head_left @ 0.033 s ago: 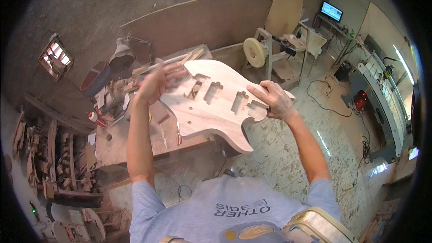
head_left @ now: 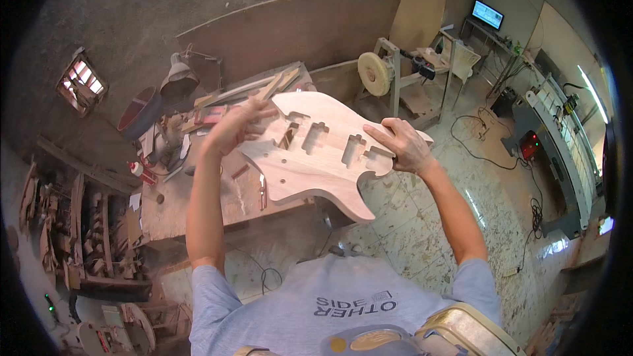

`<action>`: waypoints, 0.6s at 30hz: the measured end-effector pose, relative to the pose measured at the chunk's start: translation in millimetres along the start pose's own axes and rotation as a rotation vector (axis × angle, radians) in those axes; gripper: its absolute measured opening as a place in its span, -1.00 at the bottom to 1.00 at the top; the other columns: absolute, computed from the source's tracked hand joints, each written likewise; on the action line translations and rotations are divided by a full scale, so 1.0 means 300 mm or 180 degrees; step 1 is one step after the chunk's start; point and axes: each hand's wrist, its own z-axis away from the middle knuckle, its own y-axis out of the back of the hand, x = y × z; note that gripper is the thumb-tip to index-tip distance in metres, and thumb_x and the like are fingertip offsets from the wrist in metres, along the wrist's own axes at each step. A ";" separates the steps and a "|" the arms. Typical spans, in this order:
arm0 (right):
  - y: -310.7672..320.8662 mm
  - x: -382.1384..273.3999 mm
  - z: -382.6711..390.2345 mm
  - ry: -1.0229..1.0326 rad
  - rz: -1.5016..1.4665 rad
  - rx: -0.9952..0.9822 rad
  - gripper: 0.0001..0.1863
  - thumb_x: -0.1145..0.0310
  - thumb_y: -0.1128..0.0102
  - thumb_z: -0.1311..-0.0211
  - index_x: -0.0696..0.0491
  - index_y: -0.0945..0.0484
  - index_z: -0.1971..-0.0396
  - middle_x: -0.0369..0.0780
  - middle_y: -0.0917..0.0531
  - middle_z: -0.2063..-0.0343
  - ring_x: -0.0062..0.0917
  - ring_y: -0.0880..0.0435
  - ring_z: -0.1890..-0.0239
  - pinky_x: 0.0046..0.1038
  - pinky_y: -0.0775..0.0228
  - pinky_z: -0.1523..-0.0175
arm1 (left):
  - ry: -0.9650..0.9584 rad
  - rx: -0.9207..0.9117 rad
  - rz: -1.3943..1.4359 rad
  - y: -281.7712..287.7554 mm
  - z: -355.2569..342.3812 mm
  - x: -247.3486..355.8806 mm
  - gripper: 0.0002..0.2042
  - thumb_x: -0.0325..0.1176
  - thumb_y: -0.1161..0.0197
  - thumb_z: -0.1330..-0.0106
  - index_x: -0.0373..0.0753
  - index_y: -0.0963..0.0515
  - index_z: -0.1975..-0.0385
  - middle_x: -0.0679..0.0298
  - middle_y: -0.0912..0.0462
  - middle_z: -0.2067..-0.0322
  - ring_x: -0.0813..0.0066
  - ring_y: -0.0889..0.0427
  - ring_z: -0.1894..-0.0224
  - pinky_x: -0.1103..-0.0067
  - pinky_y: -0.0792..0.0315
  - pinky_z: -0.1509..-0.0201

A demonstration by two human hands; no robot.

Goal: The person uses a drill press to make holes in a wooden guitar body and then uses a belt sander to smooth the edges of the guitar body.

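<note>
A pale wooden electric guitar body (head_left: 323, 171), with routed cavities and small holes, is held tilted above the cluttered workbench. My right hand (head_left: 405, 148) grips its right end, thumb and fingers wrapped at the edge. At the upper-left end, the loosely spread fingers of my left hand (head_left: 241, 125) lie at or just over the wood; whether they touch it is unclear. Below, the bare front of the bench (head_left: 175, 214) shows around the body, with wood strips (head_left: 277, 82) behind and a small red-and-white bottle (head_left: 142, 175) at the left.
A desk lamp (head_left: 178, 79) and round tub (head_left: 138, 115) stand at the back left. Wooden offcuts (head_left: 92, 237) fill a lower-left rack. A wheeled machine (head_left: 376, 72) stands beyond the bench. At the right are a monitor (head_left: 486, 14), a large grey machine (head_left: 554, 158) and floor cables (head_left: 475, 145).
My left hand has moved slightly rightward, its blurred fingers now clearer. The guitar body sits a touch further right, and its upper edge a little lower.
</note>
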 end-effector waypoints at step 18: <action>-0.355 0.323 -0.067 0.0329 -0.0298 -0.0818 -0.14 0.34 -0.42 -0.01 0.00 -0.34 -0.41 -0.15 -0.53 -0.02 -0.20 -0.48 -0.10 -0.22 -0.32 -0.26 | -0.0340 0.2028 -0.2090 -0.331 -0.111 -0.535 0.00 0.00 -0.42 -0.25 -0.23 0.03 -0.57 -0.27 -0.49 -0.26 -0.21 -0.53 -0.29 0.23 -0.39 -0.35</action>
